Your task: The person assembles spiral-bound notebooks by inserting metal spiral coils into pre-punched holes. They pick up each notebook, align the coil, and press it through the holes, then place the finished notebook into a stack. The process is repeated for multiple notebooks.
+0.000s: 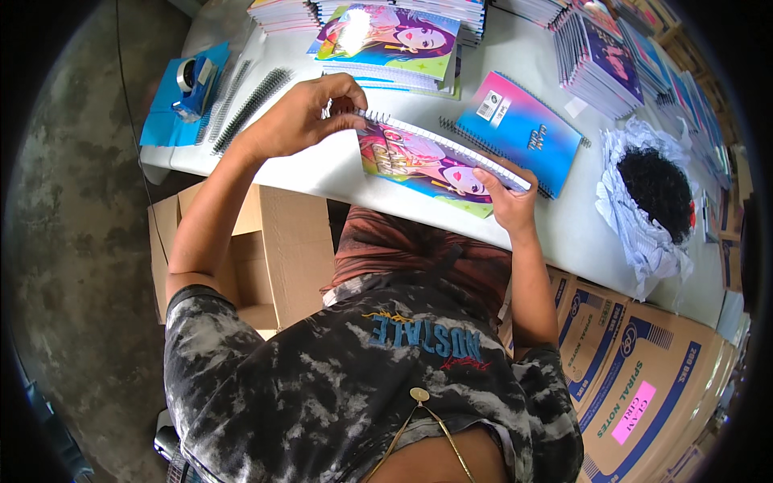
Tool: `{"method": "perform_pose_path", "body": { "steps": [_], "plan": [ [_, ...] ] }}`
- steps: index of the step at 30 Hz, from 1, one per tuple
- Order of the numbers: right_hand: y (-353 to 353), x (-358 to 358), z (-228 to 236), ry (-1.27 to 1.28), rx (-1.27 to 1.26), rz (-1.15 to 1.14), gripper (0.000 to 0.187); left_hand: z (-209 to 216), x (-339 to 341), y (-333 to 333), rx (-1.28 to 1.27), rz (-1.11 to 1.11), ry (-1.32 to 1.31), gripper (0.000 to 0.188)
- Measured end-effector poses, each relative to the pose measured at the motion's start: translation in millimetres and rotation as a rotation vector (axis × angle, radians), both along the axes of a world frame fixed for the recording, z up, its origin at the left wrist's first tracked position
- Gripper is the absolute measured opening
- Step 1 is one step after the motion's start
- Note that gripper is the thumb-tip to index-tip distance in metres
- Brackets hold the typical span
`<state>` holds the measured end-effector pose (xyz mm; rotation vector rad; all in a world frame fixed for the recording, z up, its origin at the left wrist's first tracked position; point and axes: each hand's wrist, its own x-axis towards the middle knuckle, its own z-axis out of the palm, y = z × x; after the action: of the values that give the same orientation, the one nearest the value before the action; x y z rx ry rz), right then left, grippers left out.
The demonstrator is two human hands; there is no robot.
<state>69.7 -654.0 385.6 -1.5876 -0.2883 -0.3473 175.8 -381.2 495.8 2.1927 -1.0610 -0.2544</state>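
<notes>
A spiral notebook (423, 169) with a colourful illustrated cover is held tilted over the table's near edge, its page edges and binding side turned up. My left hand (322, 117) pinches at the black spiral wire (375, 117) at the notebook's left end, thumb and forefinger close together. Around the right end, my right hand (513, 197) grips the notebook with the thumb on the cover. Just beyond lies a blue-and-pink spiral notebook (527, 133) with a white label. Several loose black spiral wires (251, 111) lie left of my left hand.
A blue tape dispenser (193, 90) stands on a blue sheet (157, 121) at the left. Notebook stacks (382, 40) line the far side, with more notebooks (596, 68) at right. Crumpled wrapping (616, 173) holds a black tangle (656, 193). Cardboard boxes (298, 249) sit below the table.
</notes>
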Motion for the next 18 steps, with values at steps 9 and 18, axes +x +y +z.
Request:
{"method": "perform_pose_path", "body": {
  "steps": [9, 18],
  "plan": [
    [1, 0, -4, 0.016, 0.02, -0.027, 0.021, -5, 14, 4, 0.036, 0.015, 0.082, 0.022],
    [1, 3, -3, 0.036, 0.068, -0.009, 0.02, 1, 33, 9, 0.105, 0.116, 0.381, 0.025]
  ]
}}
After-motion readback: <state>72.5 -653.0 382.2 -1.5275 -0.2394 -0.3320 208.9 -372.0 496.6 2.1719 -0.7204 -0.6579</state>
